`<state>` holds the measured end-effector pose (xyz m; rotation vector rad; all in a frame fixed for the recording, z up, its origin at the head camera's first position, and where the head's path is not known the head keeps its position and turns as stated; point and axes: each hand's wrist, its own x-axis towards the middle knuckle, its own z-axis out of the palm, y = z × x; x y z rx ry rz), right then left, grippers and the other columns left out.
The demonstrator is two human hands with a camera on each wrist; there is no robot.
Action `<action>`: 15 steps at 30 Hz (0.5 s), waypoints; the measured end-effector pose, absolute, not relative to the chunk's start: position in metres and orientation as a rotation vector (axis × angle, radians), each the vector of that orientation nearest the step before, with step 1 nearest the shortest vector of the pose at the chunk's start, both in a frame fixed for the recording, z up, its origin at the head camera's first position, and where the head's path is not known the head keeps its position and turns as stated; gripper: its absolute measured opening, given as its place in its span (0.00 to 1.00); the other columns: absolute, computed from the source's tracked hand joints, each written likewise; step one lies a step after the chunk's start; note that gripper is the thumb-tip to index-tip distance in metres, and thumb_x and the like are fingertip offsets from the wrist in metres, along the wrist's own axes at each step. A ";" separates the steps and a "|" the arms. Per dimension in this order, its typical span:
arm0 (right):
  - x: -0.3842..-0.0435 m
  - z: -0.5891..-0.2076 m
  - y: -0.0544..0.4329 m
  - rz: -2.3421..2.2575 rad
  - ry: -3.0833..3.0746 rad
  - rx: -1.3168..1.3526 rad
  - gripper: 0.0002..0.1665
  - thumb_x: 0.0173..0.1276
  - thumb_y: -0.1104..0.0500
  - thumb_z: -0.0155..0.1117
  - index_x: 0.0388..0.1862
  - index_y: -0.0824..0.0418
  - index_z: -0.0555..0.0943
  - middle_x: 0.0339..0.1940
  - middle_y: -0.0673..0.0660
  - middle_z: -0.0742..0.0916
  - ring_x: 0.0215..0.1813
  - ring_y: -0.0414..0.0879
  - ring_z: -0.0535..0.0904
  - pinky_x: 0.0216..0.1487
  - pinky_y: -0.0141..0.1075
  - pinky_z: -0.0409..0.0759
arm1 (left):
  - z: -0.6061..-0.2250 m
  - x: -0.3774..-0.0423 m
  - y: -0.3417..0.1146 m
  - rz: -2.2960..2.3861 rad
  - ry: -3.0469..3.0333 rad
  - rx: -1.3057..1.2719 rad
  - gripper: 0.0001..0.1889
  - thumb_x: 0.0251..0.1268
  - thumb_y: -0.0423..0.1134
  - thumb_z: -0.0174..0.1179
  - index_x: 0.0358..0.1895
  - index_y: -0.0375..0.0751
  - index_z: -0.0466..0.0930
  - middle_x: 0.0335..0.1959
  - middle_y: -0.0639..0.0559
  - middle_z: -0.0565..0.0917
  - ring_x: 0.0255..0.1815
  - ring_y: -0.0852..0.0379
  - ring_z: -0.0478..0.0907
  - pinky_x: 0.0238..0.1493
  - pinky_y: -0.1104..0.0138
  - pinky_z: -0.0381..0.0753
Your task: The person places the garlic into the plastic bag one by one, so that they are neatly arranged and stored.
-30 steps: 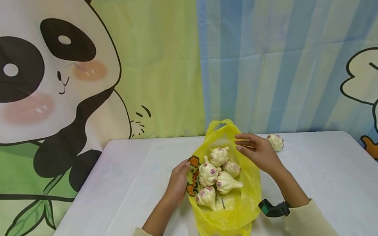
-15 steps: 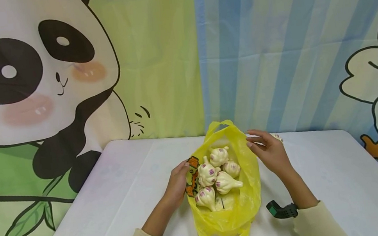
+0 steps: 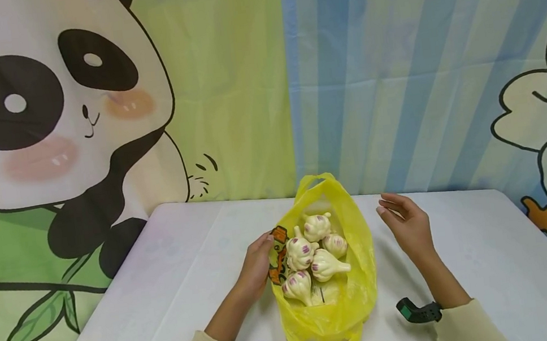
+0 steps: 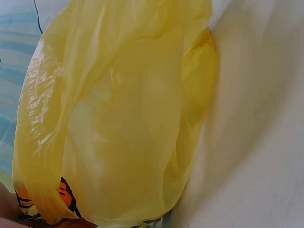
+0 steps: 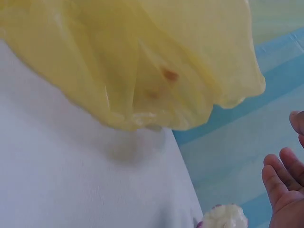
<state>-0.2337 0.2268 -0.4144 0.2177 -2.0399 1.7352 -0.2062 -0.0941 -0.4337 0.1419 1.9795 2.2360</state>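
A yellow plastic bag stands mouth-up on the table, with several white garlic bulbs marked in purple inside. At its left rim, beside an orange and black print, my left hand grips the plastic with the thumb on the near side. My right hand hovers to the right of the bag, apart from it, fingers loosely bent and holding nothing. One more garlic bulb lies on the table near that hand in the right wrist view; in the head view the hand hides it.
The white table runs back to a printed cloth backdrop with a panda and blue stripes. Black bands with cameras sit on both wrists.
My right hand has moved right, from over the bag's right rim to beside it, covering the loose garlic bulb in the head view. The left hand keeps its hold on the bag.
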 end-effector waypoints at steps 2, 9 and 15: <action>-0.239 -0.421 0.234 1.728 -2.048 0.187 0.21 0.67 0.68 0.65 0.58 0.72 0.76 0.56 0.64 0.80 0.58 0.50 0.78 0.53 0.25 0.75 | -0.434 -0.207 -0.094 2.235 1.976 0.141 0.26 0.81 0.45 0.38 0.71 0.29 0.60 0.66 0.37 0.70 0.66 0.45 0.65 0.68 0.52 0.62; -0.247 -0.439 0.253 1.572 -2.156 0.056 0.26 0.67 0.67 0.65 0.64 0.69 0.73 0.63 0.62 0.76 0.67 0.53 0.69 0.65 0.37 0.67 | -0.434 -0.207 -0.094 2.217 1.994 0.136 0.26 0.81 0.45 0.38 0.71 0.30 0.61 0.64 0.38 0.71 0.64 0.46 0.68 0.66 0.53 0.65; -0.252 -0.447 0.271 1.441 -2.198 -0.044 0.31 0.67 0.65 0.66 0.68 0.65 0.70 0.67 0.61 0.72 0.70 0.53 0.64 0.69 0.42 0.63 | -0.434 -0.207 -0.092 2.210 1.998 0.112 0.27 0.80 0.46 0.38 0.71 0.30 0.60 0.66 0.37 0.70 0.67 0.43 0.65 0.68 0.51 0.62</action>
